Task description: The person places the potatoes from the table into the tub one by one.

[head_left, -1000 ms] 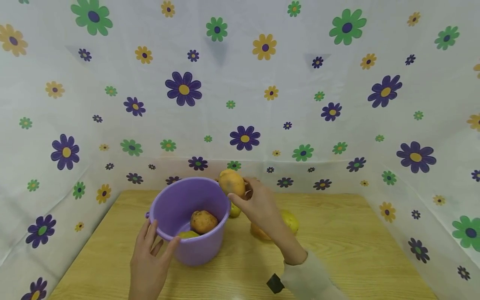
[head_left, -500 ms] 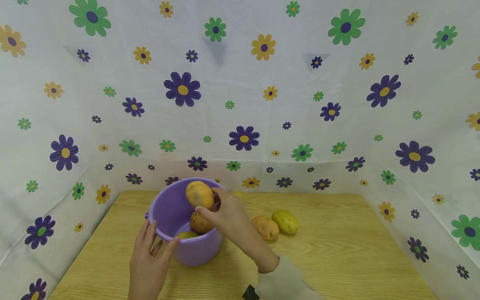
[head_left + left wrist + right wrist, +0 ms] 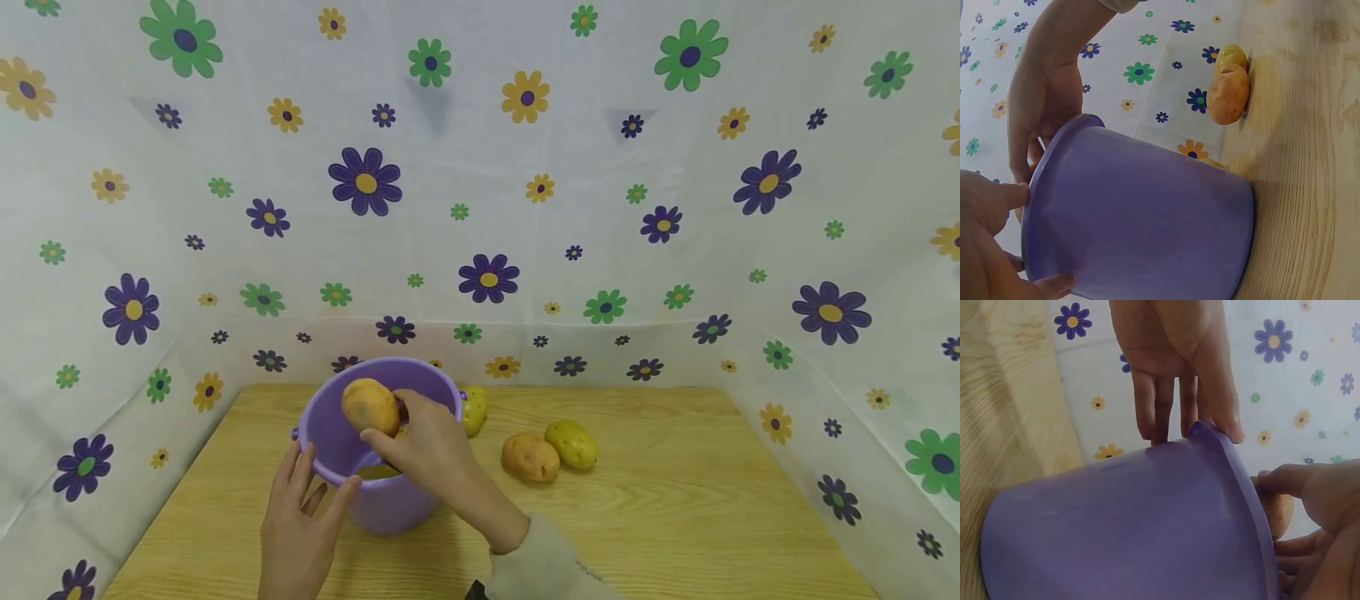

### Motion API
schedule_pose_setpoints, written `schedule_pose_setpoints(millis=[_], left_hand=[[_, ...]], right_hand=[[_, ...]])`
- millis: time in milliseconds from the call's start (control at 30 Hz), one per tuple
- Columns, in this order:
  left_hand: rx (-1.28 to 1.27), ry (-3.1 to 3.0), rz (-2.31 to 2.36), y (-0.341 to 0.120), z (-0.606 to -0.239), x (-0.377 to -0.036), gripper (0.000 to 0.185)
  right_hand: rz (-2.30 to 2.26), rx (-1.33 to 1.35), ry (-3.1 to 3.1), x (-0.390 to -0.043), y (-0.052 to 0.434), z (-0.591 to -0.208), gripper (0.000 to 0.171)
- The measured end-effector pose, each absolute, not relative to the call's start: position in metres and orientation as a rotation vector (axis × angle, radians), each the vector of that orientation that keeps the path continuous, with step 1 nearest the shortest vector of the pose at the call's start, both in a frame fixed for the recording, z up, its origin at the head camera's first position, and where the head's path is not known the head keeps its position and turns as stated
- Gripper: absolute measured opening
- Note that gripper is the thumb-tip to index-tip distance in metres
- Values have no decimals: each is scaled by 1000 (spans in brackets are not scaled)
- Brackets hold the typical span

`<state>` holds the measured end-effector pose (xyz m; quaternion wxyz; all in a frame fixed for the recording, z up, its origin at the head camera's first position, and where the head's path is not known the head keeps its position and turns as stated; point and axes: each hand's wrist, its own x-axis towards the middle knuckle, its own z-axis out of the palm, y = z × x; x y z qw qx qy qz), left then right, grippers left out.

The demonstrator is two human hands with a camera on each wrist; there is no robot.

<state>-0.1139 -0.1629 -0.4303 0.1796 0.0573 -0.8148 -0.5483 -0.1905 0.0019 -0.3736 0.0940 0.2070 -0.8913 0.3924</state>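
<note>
A purple bucket (image 3: 390, 510) stands on the table, its mouth facing up. My left hand (image 3: 298, 521) grips its near-left rim, thumb and fingers spread along it. My right hand (image 3: 429, 443) holds a yellowish-brown potato (image 3: 370, 407) between thumb and fingers, within the bucket's mouth. Part of a yellow-green potato (image 3: 377, 472) shows inside, below the right hand; the hand hides most of the bucket's other contents. In the right wrist view the held potato (image 3: 1279, 515) peeks out past the bucket's rim, beneath the right thumb.
Right of the bucket, a brown potato (image 3: 530, 457) lies against a yellow-green potato (image 3: 572, 443) on the wooden table (image 3: 675, 517). Another yellow-green potato (image 3: 475, 411) sits close behind the bucket's right side. A flower-print sheet (image 3: 480, 208) encloses the back and sides.
My right hand has carried the potato leftward over the rim and lowered it into the bucket's mouth. The left hand and the bucket have stayed in place.
</note>
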Motion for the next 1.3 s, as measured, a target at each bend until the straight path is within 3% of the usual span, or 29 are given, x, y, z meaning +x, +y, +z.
schedule_pose_setpoints(millis=[233, 633, 1300], left_hand=[[152, -2297, -1561, -163, -430, -113, 83], [148, -2285, -1560, -162, -430, -114, 84], [163, -2286, -1539, -163, -431, -115, 84]], right_hand=[[1019, 638, -2655, -189, -6, -378, 65], [942, 729, -2605, -187, -5, -381, 46], [1098, 707, -2587, -193, 10, -381, 47]])
